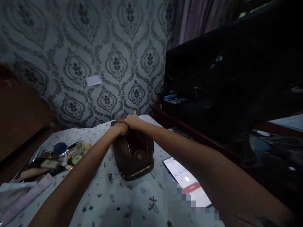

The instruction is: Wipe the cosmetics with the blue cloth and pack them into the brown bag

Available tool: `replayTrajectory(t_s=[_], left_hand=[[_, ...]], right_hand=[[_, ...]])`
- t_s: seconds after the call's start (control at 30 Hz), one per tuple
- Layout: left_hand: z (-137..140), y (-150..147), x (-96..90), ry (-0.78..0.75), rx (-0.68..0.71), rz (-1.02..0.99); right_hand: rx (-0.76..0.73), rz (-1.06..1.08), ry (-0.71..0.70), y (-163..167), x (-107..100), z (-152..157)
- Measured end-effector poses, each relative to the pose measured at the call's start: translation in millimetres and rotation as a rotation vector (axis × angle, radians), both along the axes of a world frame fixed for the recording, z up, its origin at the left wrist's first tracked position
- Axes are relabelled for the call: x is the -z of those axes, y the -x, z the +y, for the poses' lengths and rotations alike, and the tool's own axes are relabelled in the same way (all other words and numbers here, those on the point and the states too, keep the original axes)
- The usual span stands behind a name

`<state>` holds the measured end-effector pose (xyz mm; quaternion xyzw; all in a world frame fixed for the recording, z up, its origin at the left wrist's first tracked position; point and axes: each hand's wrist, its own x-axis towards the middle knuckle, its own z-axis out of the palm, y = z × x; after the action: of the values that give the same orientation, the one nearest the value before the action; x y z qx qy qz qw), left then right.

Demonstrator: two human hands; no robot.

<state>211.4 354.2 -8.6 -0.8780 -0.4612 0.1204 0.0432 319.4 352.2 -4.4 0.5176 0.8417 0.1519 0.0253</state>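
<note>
A brown leather bag (134,164) stands on a white patterned cloth (104,205), its dark mouth open toward me. A round snap shows inside the mouth, and a zipper runs along the near lower edge. My left hand (121,128) is closed on the far top part of the bag. Right beside it, my right hand (132,121) grips the same far edge, with one finger sticking up. The fingertips of both hands are partly hidden. Under my right forearm lies a phone (187,181) with a running timer on its lit screen.
Several cosmetics (49,162) lie in a heap at the left, with a pink tube (33,197) nearer me. A brown board (21,113) rises at far left. Patterned wallpaper (113,85) closes the back. A large dark screen (213,82) stands on a reddish ledge (163,115) at right.
</note>
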Motion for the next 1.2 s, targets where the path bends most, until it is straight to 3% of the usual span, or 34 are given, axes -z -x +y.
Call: replayTrajectory(t_s=[0.17,0.27,0.4,0.6,0.9,1.2], left_hand=[[-41.1,33.1,-21.2,-0.162,0.044,-0.211],[-71.5,63.9,-22.7,-0.284,0.005,-0.35],[-104.8,110.5,-2.1,-0.333,-0.072,-0.448],[-134.5,162.2,45.1,-0.24,-0.098,-0.7],[-137.5,153.7,61.7,-0.177,-0.065,-0.768],[-149.3,161.8,78.0,-0.138,0.009,-0.671]], right_hand=[[0.001,-0.003,0.019,-0.2,0.0,0.1],[-0.002,-0.009,0.016,-0.2,-1.4,-1.8],[-0.017,-0.029,0.013,1.4,-3.1,-3.6],[-0.089,-0.062,-0.012,2.6,-1.5,-1.9],[-0.128,-0.07,-0.021,-3.3,4.7,7.0],[-0.114,-0.057,0.035,-1.6,-1.7,1.2]])
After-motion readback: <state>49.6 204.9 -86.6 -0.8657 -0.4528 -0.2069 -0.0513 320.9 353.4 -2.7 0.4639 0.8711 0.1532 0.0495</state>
